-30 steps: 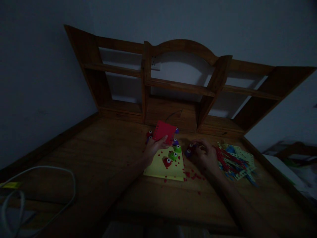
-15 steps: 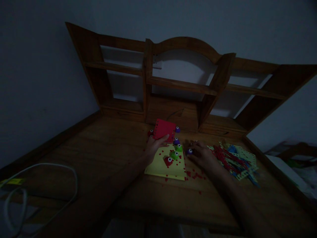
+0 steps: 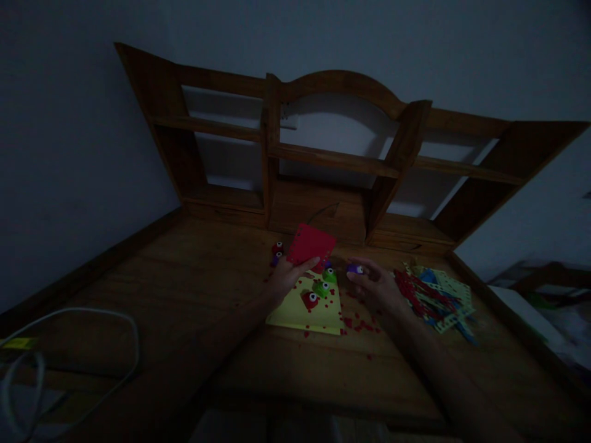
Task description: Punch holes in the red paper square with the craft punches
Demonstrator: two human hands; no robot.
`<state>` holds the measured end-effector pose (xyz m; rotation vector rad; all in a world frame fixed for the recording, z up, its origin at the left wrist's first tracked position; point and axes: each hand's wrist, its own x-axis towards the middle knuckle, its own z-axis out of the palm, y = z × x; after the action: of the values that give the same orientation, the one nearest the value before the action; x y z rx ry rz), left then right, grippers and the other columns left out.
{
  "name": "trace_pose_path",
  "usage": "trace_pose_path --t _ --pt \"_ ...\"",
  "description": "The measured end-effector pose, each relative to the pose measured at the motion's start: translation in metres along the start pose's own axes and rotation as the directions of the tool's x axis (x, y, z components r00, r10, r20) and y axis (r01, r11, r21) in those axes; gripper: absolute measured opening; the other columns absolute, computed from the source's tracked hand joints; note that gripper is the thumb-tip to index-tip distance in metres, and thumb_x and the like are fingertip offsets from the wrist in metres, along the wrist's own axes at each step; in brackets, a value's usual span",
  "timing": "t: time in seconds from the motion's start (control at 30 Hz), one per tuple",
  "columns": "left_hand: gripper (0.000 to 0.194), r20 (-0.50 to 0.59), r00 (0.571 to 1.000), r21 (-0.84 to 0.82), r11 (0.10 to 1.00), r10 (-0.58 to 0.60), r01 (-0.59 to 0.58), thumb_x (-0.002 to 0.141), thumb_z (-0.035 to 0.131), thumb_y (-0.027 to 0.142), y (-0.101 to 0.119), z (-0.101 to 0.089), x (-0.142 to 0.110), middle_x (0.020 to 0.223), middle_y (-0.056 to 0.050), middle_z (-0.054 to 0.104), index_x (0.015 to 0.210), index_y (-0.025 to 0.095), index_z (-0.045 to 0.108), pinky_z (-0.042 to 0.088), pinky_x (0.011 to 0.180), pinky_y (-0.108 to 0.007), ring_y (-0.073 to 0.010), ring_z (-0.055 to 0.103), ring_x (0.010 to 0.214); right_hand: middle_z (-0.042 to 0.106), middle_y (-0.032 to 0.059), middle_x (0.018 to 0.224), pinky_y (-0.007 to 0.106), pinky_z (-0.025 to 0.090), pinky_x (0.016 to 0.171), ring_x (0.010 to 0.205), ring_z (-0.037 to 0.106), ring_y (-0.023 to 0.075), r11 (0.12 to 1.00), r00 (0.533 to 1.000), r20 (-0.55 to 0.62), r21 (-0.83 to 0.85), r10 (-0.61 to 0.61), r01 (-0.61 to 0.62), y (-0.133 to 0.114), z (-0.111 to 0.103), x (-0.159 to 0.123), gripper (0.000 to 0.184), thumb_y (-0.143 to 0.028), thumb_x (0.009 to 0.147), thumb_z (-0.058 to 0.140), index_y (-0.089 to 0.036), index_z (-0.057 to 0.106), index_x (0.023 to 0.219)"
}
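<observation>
In my left hand (image 3: pixel 292 275) is a red sheet of paper (image 3: pixel 311 243) with punched holes along its edges, raised above the desk. My right hand (image 3: pixel 375 283) grips a small purple paper punch (image 3: pixel 355 269) with a round white eye, just right of the red sheet and apart from it. Below lies a yellow sheet (image 3: pixel 295 317) strewn with small red cut-outs. On it sit a red punch (image 3: pixel 310 299) and two green punches (image 3: pixel 322 288). A red punch and a purple punch (image 3: pixel 277 259) stand left of the red sheet.
Punched strips and sheets in red, yellow and blue (image 3: pixel 436 295) lie heaped at the right. Red paper bits (image 3: pixel 362 324) dot the desk. A wooden shelf unit (image 3: pixel 323 160) rises behind. A white cable (image 3: pixel 133 326) loops at the left.
My right hand has lifted the purple punch off the desk. My left hand has tilted the red sheet and shifted it slightly right, uncovering a purple punch at its left.
</observation>
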<state>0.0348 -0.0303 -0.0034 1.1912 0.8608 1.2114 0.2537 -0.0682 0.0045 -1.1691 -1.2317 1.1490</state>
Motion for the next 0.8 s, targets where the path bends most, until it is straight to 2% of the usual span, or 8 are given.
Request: trace_pose_path --t 0.1,0.2,0.33,0.53,0.67,0.8 --pt "0.037 0.057 0.998 0.031 0.999 0.036 -0.037 0.072 0.071 0.037 -0.005 0.001 0.002 0.099 -0.007 0.071 0.103 0.016 0.068 0.055 0.060 -0.028 -0.0214 0.066 0.079 0.066 0.0024 0.087 0.022 0.047 0.050 0.059 0.058 0.0111 0.997 0.998 0.046 0.062 0.043 -0.046 0.004 -0.001 0.001 0.043 -0.030 0.067 0.077 -0.023 0.065 0.107" --pt "0.031 0.078 0.997 0.070 0.997 0.021 -0.026 0.072 0.071 0.038 -0.010 0.001 0.005 0.090 -0.006 0.072 0.093 0.015 0.070 0.053 0.059 -0.026 -0.0195 0.066 0.071 0.068 0.0041 0.097 0.030 0.056 0.064 0.076 0.066 0.0180 0.989 0.997 0.063 0.135 0.051 -0.059 0.005 0.002 -0.002 0.034 -0.031 0.067 0.076 -0.024 0.067 0.099" --pt "0.031 0.086 0.996 0.085 0.996 0.029 -0.036 0.070 0.073 0.039 -0.009 0.000 0.004 0.091 -0.005 0.073 0.091 0.016 0.071 0.052 0.068 -0.027 -0.0200 0.066 0.078 0.068 0.0038 0.102 0.037 0.055 0.083 0.090 0.067 0.0218 0.978 0.992 0.124 0.199 0.038 -0.062 0.002 0.008 -0.007 0.036 -0.031 0.065 0.078 -0.024 0.063 0.097" --pt "0.027 0.065 0.990 0.120 0.984 0.124 -0.131 0.067 0.075 0.037 -0.002 0.005 -0.002 0.089 -0.004 0.072 0.085 0.017 0.072 0.051 0.079 -0.031 -0.0213 0.066 0.082 0.068 -0.0008 0.076 0.030 0.055 0.062 0.064 0.065 0.0163 0.998 0.993 0.115 0.060 0.022 -0.028 -0.001 0.014 -0.008 0.037 -0.034 0.057 0.082 -0.023 0.063 0.088" --pt "0.024 0.074 0.982 0.181 0.966 0.173 -0.184 0.069 0.073 0.037 -0.002 0.008 -0.003 0.085 -0.004 0.072 0.081 0.017 0.072 0.051 0.078 -0.031 -0.0216 0.065 0.079 0.064 -0.0026 0.069 0.029 0.053 0.059 0.060 0.062 0.0149 1.000 0.995 0.096 0.024 -0.015 0.013 -0.003 0.018 -0.010 0.038 -0.036 0.055 0.083 -0.023 0.062 0.084" --pt "0.024 0.069 0.986 0.199 0.966 0.152 -0.163 0.069 0.073 0.036 -0.003 0.009 -0.005 0.090 -0.004 0.072 0.085 0.019 0.072 0.051 0.076 -0.030 -0.0218 0.066 0.081 0.061 -0.0038 0.068 0.029 0.052 0.059 0.060 0.060 0.0137 1.000 0.994 0.110 0.025 -0.017 0.014 -0.002 0.020 -0.011 0.037 -0.035 0.057 0.083 -0.022 0.061 0.083"
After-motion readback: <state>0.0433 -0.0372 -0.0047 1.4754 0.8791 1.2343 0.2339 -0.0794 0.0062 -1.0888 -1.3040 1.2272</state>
